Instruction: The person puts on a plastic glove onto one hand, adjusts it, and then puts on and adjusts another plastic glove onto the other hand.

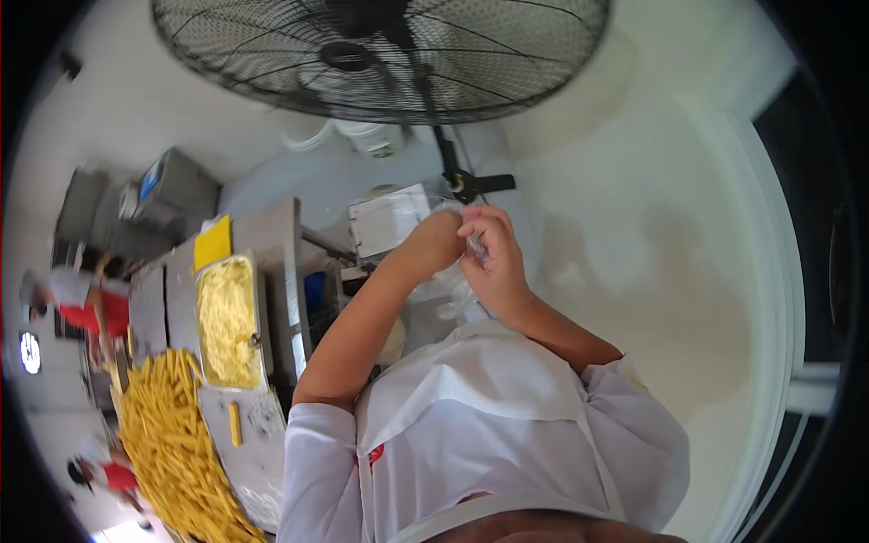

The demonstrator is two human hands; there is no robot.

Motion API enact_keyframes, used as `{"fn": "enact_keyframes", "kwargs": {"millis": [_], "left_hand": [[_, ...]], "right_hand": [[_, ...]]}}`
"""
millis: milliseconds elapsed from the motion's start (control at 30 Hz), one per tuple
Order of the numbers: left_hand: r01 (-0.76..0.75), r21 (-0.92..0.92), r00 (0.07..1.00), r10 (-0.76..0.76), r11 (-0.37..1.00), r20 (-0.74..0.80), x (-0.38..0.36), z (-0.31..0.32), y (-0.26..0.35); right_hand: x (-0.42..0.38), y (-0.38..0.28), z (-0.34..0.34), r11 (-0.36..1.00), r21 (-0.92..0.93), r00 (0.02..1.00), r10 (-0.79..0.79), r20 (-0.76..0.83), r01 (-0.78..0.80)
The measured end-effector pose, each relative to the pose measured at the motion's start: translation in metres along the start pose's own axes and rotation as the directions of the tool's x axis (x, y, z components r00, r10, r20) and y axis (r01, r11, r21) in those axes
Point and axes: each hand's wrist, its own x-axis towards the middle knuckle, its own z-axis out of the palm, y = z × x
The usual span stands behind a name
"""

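My left hand (433, 242) is closed, its back turned up and its fingers mostly hidden. Touching it, my right hand (500, 262) has its fingers curled and its thumb bent inward. A crumpled piece of clear plastic (476, 245) shows between the two hands, gripped by both. More clear plastic (453, 288) appears below them, in front of my white apron (489, 371). Just beyond my left hand lies a white box (389, 220).
A black fan (380, 54) stands ahead on a pole. At left, a metal table (272, 231) bears a tray of pale yellow filling (226, 317), a yellow cloth (213, 244) and a heap of yellow sticks (176, 434). Two people in red aprons work beyond it. White buckets (371, 136) stand by the wall.
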Motion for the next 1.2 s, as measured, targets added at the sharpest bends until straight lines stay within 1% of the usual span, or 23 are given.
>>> {"fn": "enact_keyframes", "kwargs": {"millis": [67,100,133,167,200,267,300,333,367,433,467,567,667,700,767,867,900,967,1000,1067,1100,1167,1200], "left_hand": [[0.036,-0.2,0.995,-0.053,0.979,-0.079,0.015,-0.005,0.023],[-0.021,-0.256,0.994,-0.008,0.967,-0.109,-0.007,0.009,0.031],[-0.159,-0.403,0.977,0.086,0.901,-0.193,0.004,0.023,0.035],[-0.297,-0.538,0.945,0.162,0.789,-0.284,0.019,0.039,0.041],[-0.36,-0.667,0.931,0.204,0.652,-0.303,0.038,0.062,0.049],[-0.28,-0.717,0.959,0.216,0.638,-0.183,0.045,0.073,0.059],[-0.237,-0.747,0.968,0.218,0.621,-0.126,0.048,0.081,0.067],[-0.315,-0.735,0.947,0.253,0.6,-0.199,0.053,0.096,0.073],[-0.296,-0.706,0.952,0.262,0.644,-0.16,0.054,0.107,0.073],[-0.291,-0.629,0.95,0.297,0.721,-0.098,0.055,0.106,0.086],[-0.165,-0.618,0.972,0.232,0.769,0.029,0.069,0.113,0.082],[-0.254,-0.818,0.9,0.436,0.516,-0.005,0.066,0.108,0.103],[-0.102,-0.925,0.9,0.429,0.366,0.07,0.07,0.114,0.107],[-0.049,-0.95,0.9,0.427,0.307,0.092,0.073,0.112,0.107],[0.005,-0.97,0.861,0.492,0.242,0.127,0.076,0.106,0.104],[0.116,-0.981,0.776,0.602,0.156,0.188,0.073,0.091,0.107],[0.169,-0.977,0.741,0.636,0.134,0.215,0.07,0.087,0.106],[0.099,-0.965,0.702,0.671,0.241,0.24,0.069,0.079,0.106],[0.061,-0.956,0.678,0.691,0.286,0.25,0.066,0.077,0.109],[0.037,-0.972,0.636,0.745,0.232,0.202,0.052,0.07,0.122],[0.024,-0.98,0.614,0.771,0.197,0.17,0.047,0.07,0.13],[-0.006,-0.981,0.567,0.809,0.196,0.158,0.043,0.078,0.142],[-0.02,-0.979,0.543,0.824,0.201,0.158,0.039,0.083,0.148]], "right_hand": [[0.006,-0.006,-0.018,0.997,-0.078,0.988,0.011,-0.152,-0.023],[-0.025,-0.015,-0.011,0.998,0.041,0.956,0.052,-0.289,-0.042],[-0.025,-0.011,-0.019,0.999,0.041,0.929,0.033,-0.368,-0.019],[-0.024,-0.006,-0.034,1.0,0.03,0.899,0.007,-0.438,0.007],[-0.022,-0.001,-0.057,0.998,-0.052,0.905,0.008,-0.424,-0.033],[-0.034,0.001,-0.074,0.976,-0.144,0.897,0.086,-0.433,-0.163],[-0.042,0.003,-0.083,0.973,-0.157,0.888,0.081,-0.452,-0.169],[-0.046,0.005,-0.092,0.97,-0.174,0.884,0.07,-0.462,-0.168],[-0.052,0.005,-0.095,0.968,-0.184,0.879,0.062,-0.474,-0.168],[-0.064,0.0,-0.101,0.947,-0.2,0.852,0.12,-0.509,-0.253],[-0.068,-0.001,-0.105,0.932,-0.211,0.835,0.143,-0.531,-0.294],[-0.074,0.0,-0.106,0.923,-0.203,0.75,0.121,-0.651,-0.326],[-0.076,-0.002,-0.099,0.883,0.081,0.653,0.4,-0.643,-0.461],[-0.074,-0.001,-0.092,0.875,0.149,0.64,0.443,-0.628,-0.46],[-0.069,0.0,-0.076,0.845,0.287,0.616,0.527,-0.586,-0.451],[-0.058,-0.016,-0.07,0.844,0.354,0.551,0.532,-0.643,-0.402],[-0.059,-0.022,-0.065,0.85,0.283,0.534,0.505,-0.678,-0.445],[-0.062,-0.037,-0.057,0.843,0.138,0.506,0.434,-0.745,-0.52],[-0.063,-0.049,-0.055,0.834,0.042,0.519,0.382,-0.765,-0.551],[-0.067,-0.076,-0.054,0.782,-0.151,0.553,0.276,-0.786,-0.604],[-0.071,-0.085,-0.055,0.775,-0.168,0.554,0.264,-0.79,-0.61],[-0.081,-0.097,-0.056,0.764,-0.194,0.555,0.245,-0.795,-0.615],[-0.088,-0.101,-0.056,0.752,-0.246,0.566,0.198,-0.8,-0.611]]}}
